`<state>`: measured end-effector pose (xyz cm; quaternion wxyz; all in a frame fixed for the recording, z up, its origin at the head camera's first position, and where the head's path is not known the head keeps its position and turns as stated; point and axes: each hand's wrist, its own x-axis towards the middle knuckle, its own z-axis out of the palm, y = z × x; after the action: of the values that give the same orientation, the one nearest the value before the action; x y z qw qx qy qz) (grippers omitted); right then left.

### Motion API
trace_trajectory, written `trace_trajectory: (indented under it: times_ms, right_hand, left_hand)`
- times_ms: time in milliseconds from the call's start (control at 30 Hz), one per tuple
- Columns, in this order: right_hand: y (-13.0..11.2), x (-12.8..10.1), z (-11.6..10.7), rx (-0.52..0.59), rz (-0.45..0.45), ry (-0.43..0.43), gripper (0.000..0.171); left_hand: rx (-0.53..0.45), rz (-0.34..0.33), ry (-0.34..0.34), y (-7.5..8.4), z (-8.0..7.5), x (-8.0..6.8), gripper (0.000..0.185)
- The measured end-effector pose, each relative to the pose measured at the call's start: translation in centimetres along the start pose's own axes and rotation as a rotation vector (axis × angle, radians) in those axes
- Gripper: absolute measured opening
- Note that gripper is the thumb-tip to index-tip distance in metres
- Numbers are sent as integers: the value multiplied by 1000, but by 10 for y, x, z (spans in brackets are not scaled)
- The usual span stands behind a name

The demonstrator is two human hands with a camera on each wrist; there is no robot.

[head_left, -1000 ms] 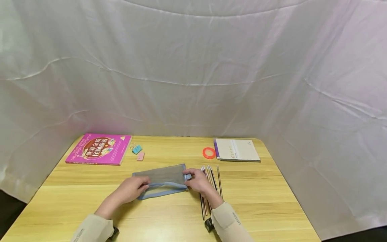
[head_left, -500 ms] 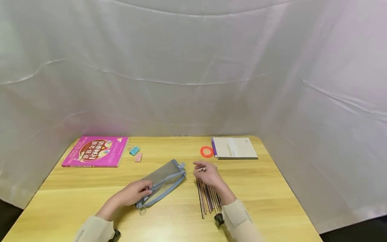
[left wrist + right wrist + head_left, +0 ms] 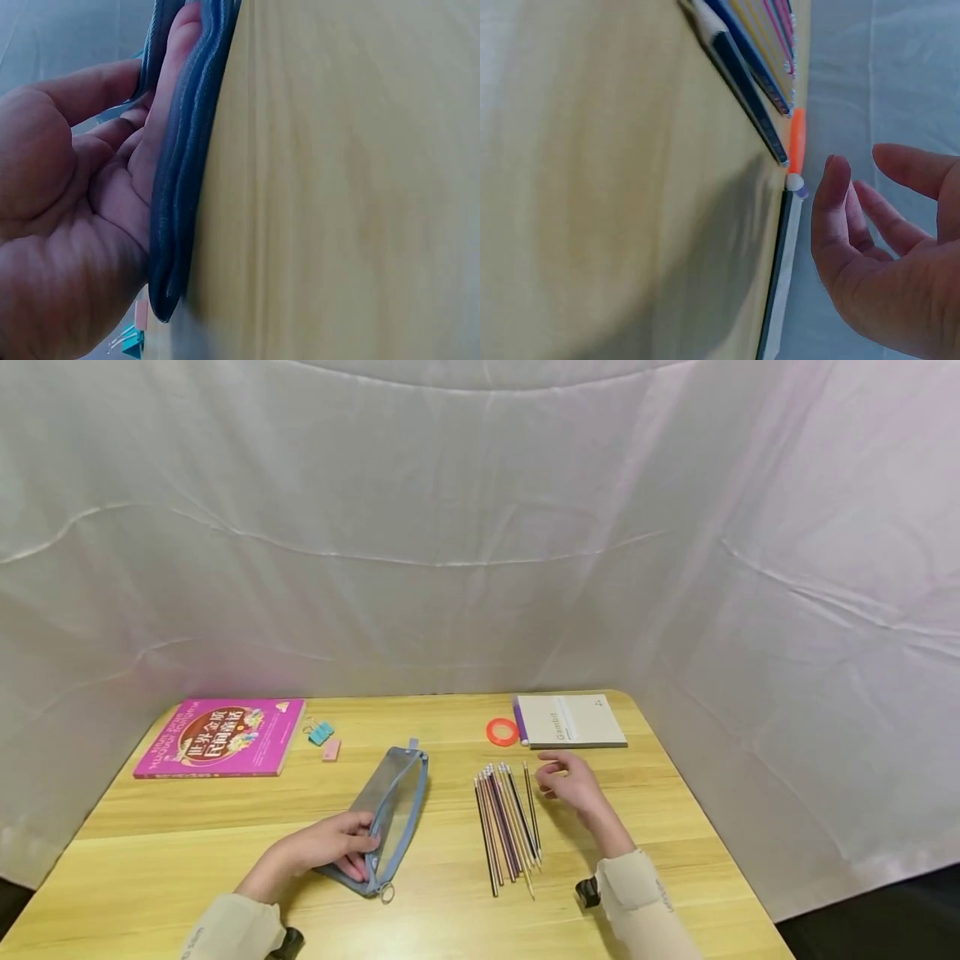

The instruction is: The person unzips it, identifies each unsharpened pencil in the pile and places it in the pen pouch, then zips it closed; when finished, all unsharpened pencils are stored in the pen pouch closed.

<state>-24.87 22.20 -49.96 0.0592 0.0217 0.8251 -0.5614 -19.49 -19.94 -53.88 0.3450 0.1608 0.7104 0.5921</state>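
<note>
A grey mesh pencil pouch (image 3: pixel 379 783) with blue edging lies slantwise on the table, its mouth gaping. At its near end my left hand (image 3: pixel 326 845) grips the rim, with the thumb on one side and fingers behind the blue edge (image 3: pixel 184 172), as the left wrist view shows. To the right, several pencils (image 3: pixel 504 827) lie in a loose row, eraser ends away from me. My right hand (image 3: pixel 573 783) hovers just right of the pencils with loosely bent fingers and holds nothing. In the right wrist view, a gap parts this hand (image 3: pixel 900 262) from the table.
A pink book (image 3: pixel 225 739), teal binder clips (image 3: pixel 321 732) and a pink eraser (image 3: pixel 332 750) lie at the back left. An orange tape ring (image 3: pixel 491 739), a purple marker (image 3: pixel 520 723) and a pale notebook (image 3: pixel 573 722) lie at the back right. Grey cloth walls surround the table (image 3: pixel 435 927).
My right hand has let go of the pouch's far end and moved right, over the pencils to their right side. My left hand has turned the pouch so that it points away from me.
</note>
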Motion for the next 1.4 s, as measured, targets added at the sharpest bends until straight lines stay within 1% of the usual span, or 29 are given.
trace_trajectory:
  times_ms: [233, 367, 733, 900, 1067, 1233, 1300, 1400]
  right_hand:
    - [12, -4, 14, -48, 14, -89, 36]
    - [13, -5, 19, -86, 23, -103, 36]
    - [17, -2, 18, -209, 14, -75, 46]
    - [18, -2, 19, -232, 27, -78, 48]
    - [20, -2, 18, -238, 23, -68, 47]
    - [21, -2, 16, -239, 16, -38, 42]
    - [21, -3, 16, -250, 4, -21, 40]
    - [19, -3, 18, -265, -36, -18, 41]
  left_hand:
    - [-61, -12, -19, -3, 1, 2, 20]
    - [-80, 4, -21, -5, 1, 3, 20]
    - [-78, 30, -16, -4, 1, 3, 22]
    - [-77, 34, -19, -5, 3, 2, 21]
    - [-79, 34, -17, -6, 3, 2, 20]
    - [-72, 36, -11, -5, 3, 1, 22]
    - [-69, 38, -11, -5, 3, 1, 21]
    - [-67, 39, -12, -5, 3, 1, 20]
